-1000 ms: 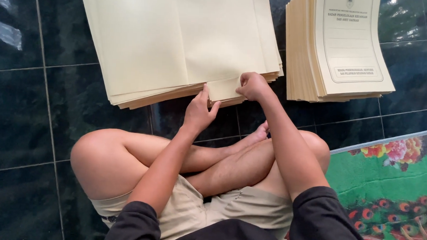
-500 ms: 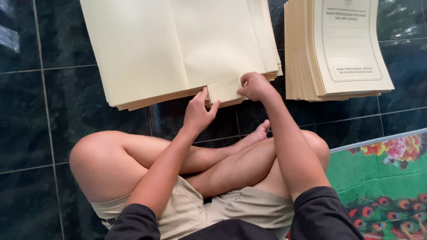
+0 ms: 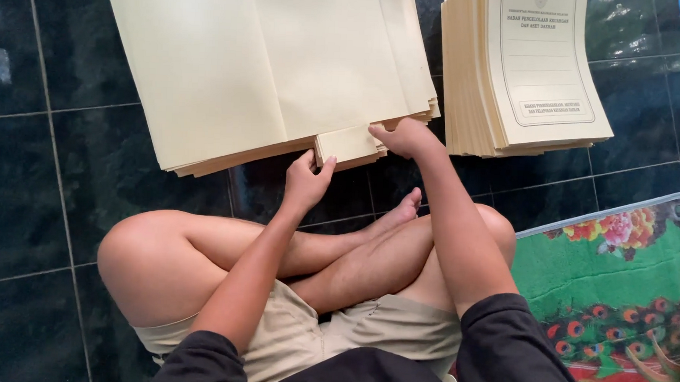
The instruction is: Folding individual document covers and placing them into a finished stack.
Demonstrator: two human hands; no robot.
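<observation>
Open cream folder stack (image 3: pixel 269 66) lay on dark tiled floor (image 3: pixel 26 200), printed folder stack (image 3: pixel 529 69) beside it. Left hand (image 3: pixel 307 183) pinched the small bottom flap (image 3: pixel 349 145); right hand (image 3: pixel 403 136), fingers curled, pressed the stack's near edge.

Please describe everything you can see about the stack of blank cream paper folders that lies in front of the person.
The blank folder stack is pale cream card, thick, lying flat on the dark tiled floor. The top folder lies opened out with a centre crease, no print showing. The layered edges fan slightly at the near side, where a small folded flap sticks out. The left hand touches that edge by the flap; the right hand presses on the near right corner. A printed stack lies apart at its right.
</observation>
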